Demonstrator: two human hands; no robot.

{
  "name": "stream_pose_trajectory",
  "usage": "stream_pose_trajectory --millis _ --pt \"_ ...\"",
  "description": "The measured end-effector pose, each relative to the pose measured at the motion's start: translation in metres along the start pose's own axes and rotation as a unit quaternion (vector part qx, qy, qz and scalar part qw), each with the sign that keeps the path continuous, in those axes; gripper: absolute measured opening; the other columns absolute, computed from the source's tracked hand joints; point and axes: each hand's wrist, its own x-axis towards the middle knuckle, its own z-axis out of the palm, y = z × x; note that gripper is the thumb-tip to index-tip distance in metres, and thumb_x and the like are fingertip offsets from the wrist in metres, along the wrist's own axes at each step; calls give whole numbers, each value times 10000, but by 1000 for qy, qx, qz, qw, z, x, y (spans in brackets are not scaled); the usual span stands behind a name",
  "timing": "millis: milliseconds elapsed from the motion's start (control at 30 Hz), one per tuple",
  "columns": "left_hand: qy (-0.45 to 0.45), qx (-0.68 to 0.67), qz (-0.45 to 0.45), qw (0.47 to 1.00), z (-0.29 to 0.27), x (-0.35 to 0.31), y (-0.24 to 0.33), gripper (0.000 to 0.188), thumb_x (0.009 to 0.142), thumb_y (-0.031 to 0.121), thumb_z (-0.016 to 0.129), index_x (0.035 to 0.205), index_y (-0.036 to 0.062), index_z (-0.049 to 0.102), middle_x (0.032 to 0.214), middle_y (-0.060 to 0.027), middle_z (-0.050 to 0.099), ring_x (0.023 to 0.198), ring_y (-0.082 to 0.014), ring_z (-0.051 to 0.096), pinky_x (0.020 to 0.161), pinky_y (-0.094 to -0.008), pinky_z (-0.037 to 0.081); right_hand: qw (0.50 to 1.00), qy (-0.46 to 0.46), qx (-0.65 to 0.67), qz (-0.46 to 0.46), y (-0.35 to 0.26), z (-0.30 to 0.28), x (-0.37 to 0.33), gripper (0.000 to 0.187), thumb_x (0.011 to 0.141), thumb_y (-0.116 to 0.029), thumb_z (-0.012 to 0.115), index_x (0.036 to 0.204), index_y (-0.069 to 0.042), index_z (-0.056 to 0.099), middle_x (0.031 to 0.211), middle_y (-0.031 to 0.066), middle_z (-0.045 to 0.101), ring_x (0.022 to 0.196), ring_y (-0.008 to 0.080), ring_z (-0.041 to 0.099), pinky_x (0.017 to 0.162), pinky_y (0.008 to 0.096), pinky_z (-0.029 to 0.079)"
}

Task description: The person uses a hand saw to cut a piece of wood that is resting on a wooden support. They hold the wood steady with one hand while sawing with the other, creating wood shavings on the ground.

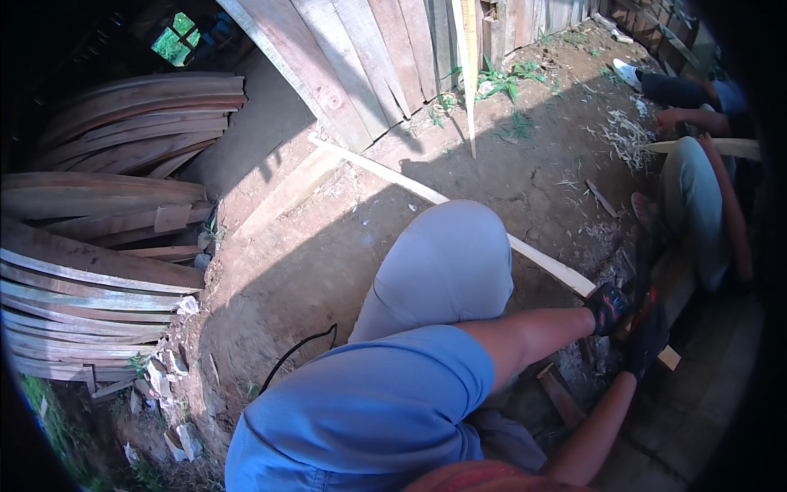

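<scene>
A long pale wooden strip (549, 264) slants from the upper middle, past my bent knee, to my hands at the right. My left hand (608, 309), in a dark glove with red marks, is closed around the strip. Just beyond it, my right hand (646, 343), also dark-gloved, is closed close to the strip's line. What its fingers hold is lost in shadow. Past the right hand, a pale squared wood end (670, 357) sticks out; whether it belongs to the same strip I cannot tell.
Curved planks (98, 287) are stacked at left. A board wall (352, 66) stands at the top, with an upright pale stick (469, 82). At right, another person's hand (697, 121) is by a wood piece (738, 148), near shavings (627, 139). A short wood block (561, 395) lies below my hands.
</scene>
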Motion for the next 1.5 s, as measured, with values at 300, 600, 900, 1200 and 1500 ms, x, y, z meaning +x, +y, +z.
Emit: stream_pose_trajectory --millis 300,600,900,1200,1500 --pt "-23 65 13 998 13 -5 0 204 895 303 677 981 198 829 967 -47 801 957 -236 774 757 -416 541 993 106 -4 -57 -38 4 -42 431 1069 -285 617 1451 -92 667 1339 168 731 1083 307 750 914 405 584" --pt "1 41 19 999 11 18 -15 308 829 363 729 1066 174 785 1055 -97 794 1017 -282 768 862 -459 595 923 69 292 242 -102 -129 -140 397 1079 -220 610 1443 -83 691 1103 75 776 838 93 658 769 276 537" --pt "44 64 16 997 16 0 -6 213 879 281 681 1051 183 761 1011 -92 783 957 -295 764 798 -464 579 926 8 178 332 -195 -277 -257 415 1048 -135 571 1428 -6 678 817 33 685 628 59 549 618 270 459" --pt "53 37 29 997 18 -10 -9 204 916 234 612 1035 167 763 987 -90 777 982 -279 759 818 -460 572 943 -4 180 281 -173 -254 -181 381 1049 -187 604 1384 -44 716 955 107 763 762 170 691 726 338 531" --pt "47 12 19 999 17 -4 -8 188 840 209 695 1007 162 768 904 -126 772 880 -317 765 767 -471 579 979 22 125 161 -109 -94 -58 338 1029 -262 623 1293 -111 772 1205 207 766 1159 379 716 1009 432 533"
